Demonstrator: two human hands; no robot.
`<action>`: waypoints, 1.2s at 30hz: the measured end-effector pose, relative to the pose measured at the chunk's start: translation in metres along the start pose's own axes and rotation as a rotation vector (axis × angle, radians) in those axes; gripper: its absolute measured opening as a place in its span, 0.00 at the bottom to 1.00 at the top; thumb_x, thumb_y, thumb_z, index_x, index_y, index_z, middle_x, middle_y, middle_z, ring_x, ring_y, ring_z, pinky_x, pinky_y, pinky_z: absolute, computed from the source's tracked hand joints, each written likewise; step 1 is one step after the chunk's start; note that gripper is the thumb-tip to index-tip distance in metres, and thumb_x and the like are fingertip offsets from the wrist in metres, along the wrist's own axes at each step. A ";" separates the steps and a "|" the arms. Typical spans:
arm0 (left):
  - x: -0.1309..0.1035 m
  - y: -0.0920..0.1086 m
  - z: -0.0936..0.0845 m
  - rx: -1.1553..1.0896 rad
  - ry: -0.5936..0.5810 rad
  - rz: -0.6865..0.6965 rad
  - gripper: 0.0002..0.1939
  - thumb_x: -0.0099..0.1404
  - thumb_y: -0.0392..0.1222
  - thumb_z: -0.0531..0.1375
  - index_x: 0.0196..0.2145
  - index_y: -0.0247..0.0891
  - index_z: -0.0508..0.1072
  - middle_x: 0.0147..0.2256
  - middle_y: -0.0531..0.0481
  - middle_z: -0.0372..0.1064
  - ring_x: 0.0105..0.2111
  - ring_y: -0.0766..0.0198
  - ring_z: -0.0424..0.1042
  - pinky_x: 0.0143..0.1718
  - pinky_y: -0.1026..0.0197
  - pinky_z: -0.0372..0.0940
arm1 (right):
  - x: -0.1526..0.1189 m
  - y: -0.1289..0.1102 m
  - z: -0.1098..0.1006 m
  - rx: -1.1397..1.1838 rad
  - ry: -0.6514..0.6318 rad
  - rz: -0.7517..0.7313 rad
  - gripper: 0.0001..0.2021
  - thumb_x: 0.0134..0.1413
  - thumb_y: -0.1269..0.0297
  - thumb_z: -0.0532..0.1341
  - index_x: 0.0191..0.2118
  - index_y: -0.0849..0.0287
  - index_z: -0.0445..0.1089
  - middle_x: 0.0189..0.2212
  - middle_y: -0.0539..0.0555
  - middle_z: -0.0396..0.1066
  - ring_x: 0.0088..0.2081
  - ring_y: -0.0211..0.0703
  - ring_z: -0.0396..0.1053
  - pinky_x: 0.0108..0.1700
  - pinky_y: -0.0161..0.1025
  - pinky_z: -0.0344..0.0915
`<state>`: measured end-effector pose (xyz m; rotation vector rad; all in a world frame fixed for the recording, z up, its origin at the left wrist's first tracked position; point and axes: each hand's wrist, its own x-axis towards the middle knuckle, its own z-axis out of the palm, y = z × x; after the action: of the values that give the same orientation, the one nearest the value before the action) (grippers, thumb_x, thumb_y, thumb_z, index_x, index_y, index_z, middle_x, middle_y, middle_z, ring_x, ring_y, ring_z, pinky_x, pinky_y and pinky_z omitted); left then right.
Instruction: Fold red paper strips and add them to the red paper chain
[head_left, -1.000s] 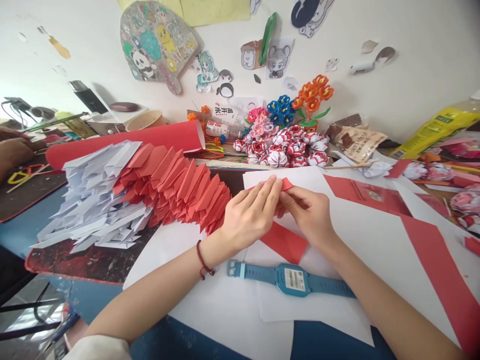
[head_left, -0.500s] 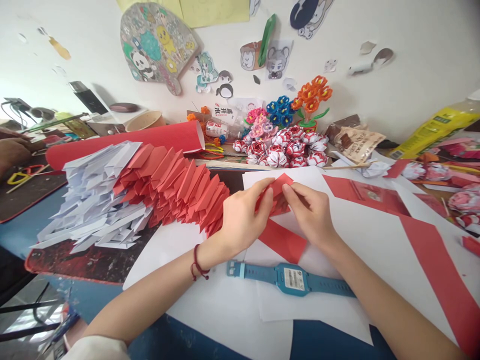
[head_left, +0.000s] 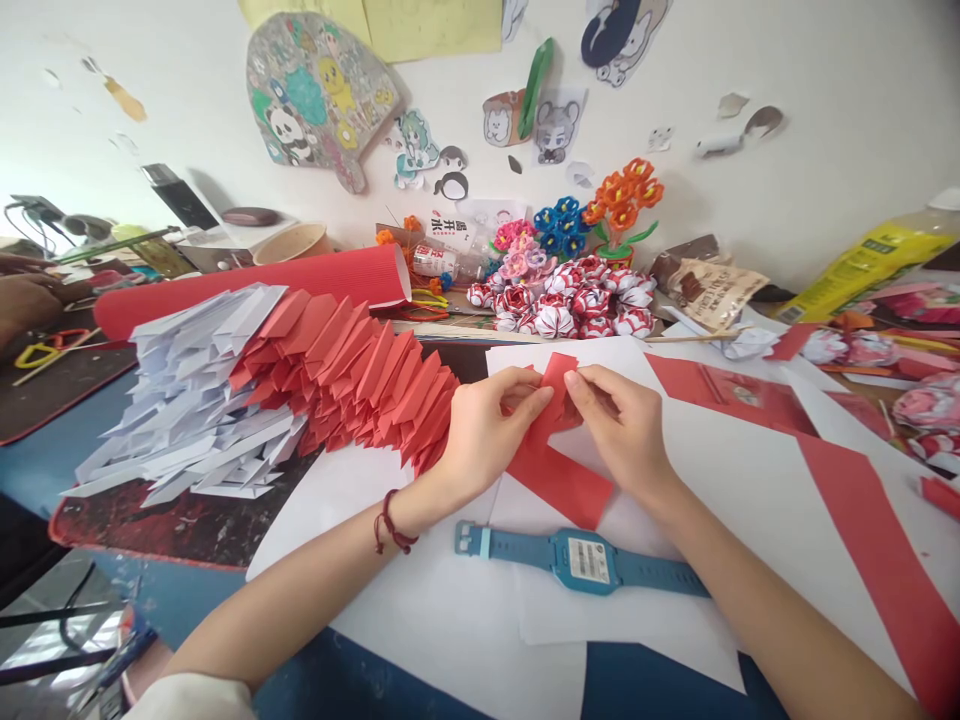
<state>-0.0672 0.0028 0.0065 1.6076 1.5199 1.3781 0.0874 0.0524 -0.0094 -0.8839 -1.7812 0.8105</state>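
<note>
Pinching the red paper strip (head_left: 556, 455) from both sides, the left hand (head_left: 484, 432) and right hand (head_left: 619, 425) meet over the white sheet (head_left: 720, 470) in the head view. Both hands are closed on its raised far end, equally near it. The strip's long axis runs from between the fingertips back toward the person and rightward, its free end lying flat just beyond the blue watch (head_left: 585, 555).

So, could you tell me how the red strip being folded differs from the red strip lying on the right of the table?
The folded strip is pinched between the left hand and right hand, its top end creased and lifted; the right-hand strip lies flat, untouched. The folded strip looks shorter. Both are plain red paper on white sheets.
</note>
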 end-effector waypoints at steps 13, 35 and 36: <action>-0.002 0.001 0.000 0.027 -0.029 -0.003 0.06 0.64 0.42 0.61 0.32 0.39 0.73 0.30 0.52 0.76 0.31 0.64 0.77 0.33 0.64 0.70 | -0.001 0.005 0.002 0.090 0.043 0.052 0.12 0.58 0.52 0.61 0.36 0.55 0.72 0.30 0.52 0.72 0.30 0.43 0.71 0.33 0.39 0.72; -0.002 -0.003 0.003 0.149 -0.158 0.044 0.10 0.60 0.48 0.65 0.30 0.38 0.76 0.26 0.52 0.73 0.26 0.65 0.70 0.27 0.64 0.64 | -0.002 -0.004 0.000 -0.027 0.050 -0.056 0.10 0.61 0.57 0.59 0.33 0.56 0.72 0.26 0.49 0.70 0.27 0.38 0.66 0.31 0.35 0.65; -0.002 -0.003 0.003 0.154 -0.156 0.044 0.11 0.60 0.48 0.65 0.30 0.38 0.76 0.25 0.52 0.73 0.26 0.65 0.70 0.27 0.64 0.64 | -0.002 -0.004 0.000 -0.026 0.047 -0.057 0.10 0.61 0.57 0.60 0.33 0.56 0.72 0.26 0.49 0.70 0.27 0.38 0.66 0.32 0.35 0.65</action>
<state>-0.0649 0.0023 0.0022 1.8070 1.5371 1.1525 0.0871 0.0488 -0.0069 -0.8586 -1.7708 0.7263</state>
